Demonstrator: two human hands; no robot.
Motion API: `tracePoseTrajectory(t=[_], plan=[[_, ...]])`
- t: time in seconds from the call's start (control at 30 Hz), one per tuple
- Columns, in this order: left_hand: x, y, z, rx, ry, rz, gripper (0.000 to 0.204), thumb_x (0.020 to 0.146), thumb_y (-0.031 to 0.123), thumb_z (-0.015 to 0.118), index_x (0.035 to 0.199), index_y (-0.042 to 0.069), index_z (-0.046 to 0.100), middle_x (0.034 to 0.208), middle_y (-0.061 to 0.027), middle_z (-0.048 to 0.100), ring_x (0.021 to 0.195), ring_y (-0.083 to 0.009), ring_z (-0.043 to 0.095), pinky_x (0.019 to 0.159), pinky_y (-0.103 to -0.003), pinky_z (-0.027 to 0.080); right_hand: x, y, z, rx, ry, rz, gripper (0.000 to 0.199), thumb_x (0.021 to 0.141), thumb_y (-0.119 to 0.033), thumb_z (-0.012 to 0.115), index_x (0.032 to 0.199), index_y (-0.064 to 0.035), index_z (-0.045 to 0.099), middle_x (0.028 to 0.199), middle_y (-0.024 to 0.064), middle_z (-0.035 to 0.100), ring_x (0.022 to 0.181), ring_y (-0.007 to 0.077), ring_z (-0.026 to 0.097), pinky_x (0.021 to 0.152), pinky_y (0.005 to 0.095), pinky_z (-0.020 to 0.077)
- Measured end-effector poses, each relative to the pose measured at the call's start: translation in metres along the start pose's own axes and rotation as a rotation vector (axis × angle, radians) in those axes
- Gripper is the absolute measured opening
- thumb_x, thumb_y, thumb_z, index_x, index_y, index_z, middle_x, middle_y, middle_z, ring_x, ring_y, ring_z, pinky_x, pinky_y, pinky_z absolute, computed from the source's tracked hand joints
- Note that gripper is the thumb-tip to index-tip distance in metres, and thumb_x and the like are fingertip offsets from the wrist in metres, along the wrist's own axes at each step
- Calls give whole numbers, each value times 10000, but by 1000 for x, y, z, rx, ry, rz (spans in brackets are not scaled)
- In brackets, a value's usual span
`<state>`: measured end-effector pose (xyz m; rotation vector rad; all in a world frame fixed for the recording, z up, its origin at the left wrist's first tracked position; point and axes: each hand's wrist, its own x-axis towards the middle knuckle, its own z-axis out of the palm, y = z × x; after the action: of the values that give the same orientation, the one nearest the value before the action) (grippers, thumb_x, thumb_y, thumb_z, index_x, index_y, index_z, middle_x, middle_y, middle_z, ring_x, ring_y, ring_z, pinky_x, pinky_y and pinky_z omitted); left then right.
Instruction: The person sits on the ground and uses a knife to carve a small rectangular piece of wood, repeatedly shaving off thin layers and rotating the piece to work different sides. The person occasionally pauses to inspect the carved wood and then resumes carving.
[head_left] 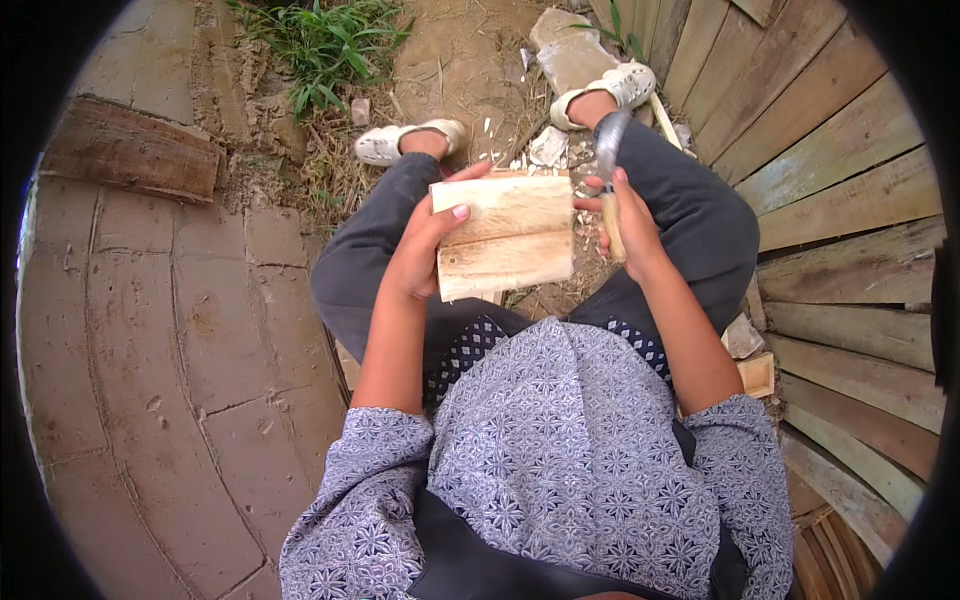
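Note:
My left hand (418,250) grips the left edge of a pale split block of wood (508,235), holding it up between my knees with the thumb across its face. Just right of the block, my right hand (630,225) is closed on the wooden handle of a curved-blade knife (608,145). The grey blade points up and away from me, level with the block's right edge. I sit with my dark trousers and white sandals (610,92) visible beyond the block.
Wood chips (545,150) litter the dirt between my feet. Grey weathered planks (850,200) lie to the right, with small wood offcuts (757,375) beside my leg. A paved block floor (180,350) spreads to the left, and grass (325,45) grows at the top.

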<state>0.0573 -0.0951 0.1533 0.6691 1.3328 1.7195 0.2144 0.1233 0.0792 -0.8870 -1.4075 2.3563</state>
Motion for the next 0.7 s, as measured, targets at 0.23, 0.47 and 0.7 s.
tracePoseTrajectory(t=[0.23,0.47,0.7], plan=[[57,-21,4,1341,5,-145,809,846,244,781,1555,173,399,1380,-169,602,1101,-229,668,852,-345,556,7,29,-27,18,218,-48,521,1055,-506,474,1299,-47,502,963,124,687,474,84,489,427,269,438],[81,-197,-78,1885,-189,-159,1101,802,637,731,1627,152,186,1687,-147,183,1529,-379,240,1175,-673,210,13,40,-5,-75,135,79,520,1050,-498,498,1306,-46,514,904,81,650,483,77,485,437,263,439],[78,-171,-87,1233,107,18,661,920,479,681,1387,22,586,1467,-232,533,1386,-402,473,1144,-539,355,20,42,13,-98,108,143,486,1048,-438,534,1339,-49,519,872,63,619,530,88,502,465,269,453]])
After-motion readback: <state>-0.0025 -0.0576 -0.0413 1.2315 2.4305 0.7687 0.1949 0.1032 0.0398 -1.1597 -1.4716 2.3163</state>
